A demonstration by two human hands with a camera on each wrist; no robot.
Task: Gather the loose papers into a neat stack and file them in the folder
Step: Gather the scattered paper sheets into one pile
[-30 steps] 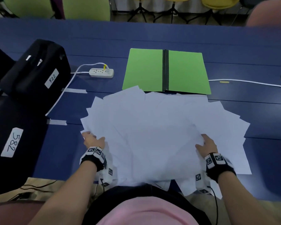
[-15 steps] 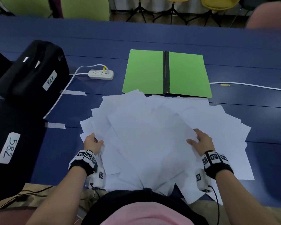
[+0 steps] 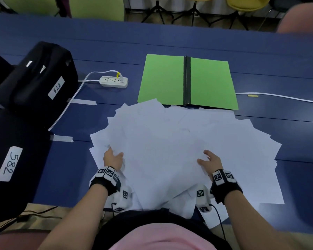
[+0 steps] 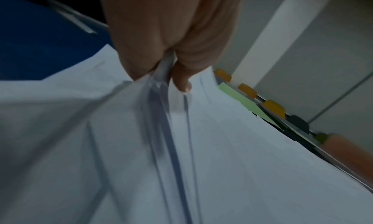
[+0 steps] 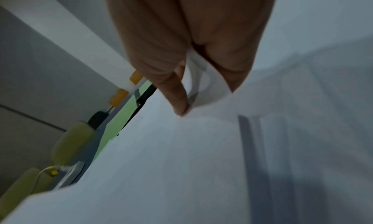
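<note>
Both hands grip the papers, one at each side.

The left hand (image 3: 113, 158) is at the left side of the papers (image 3: 170, 150), with the thumb on top and the fingers (image 4: 141, 52) curled under some sheets. The right hand (image 3: 210, 160) is at the right side, thumb spread on top, and pinches a curled sheet edge. Both forearms reach forward, and each wrist wears a black band.

White papers (image 3: 179, 150) fan over a dark blue table (image 3: 260, 56), beside a bright green folder (image 3: 163, 78) with a black spine – to the left sit black cases (image 3: 34, 83) with white labels and a white power strip (image 3: 114, 81) – while black wristbands (image 3: 107, 183) carry black-and-white square markers.
</note>
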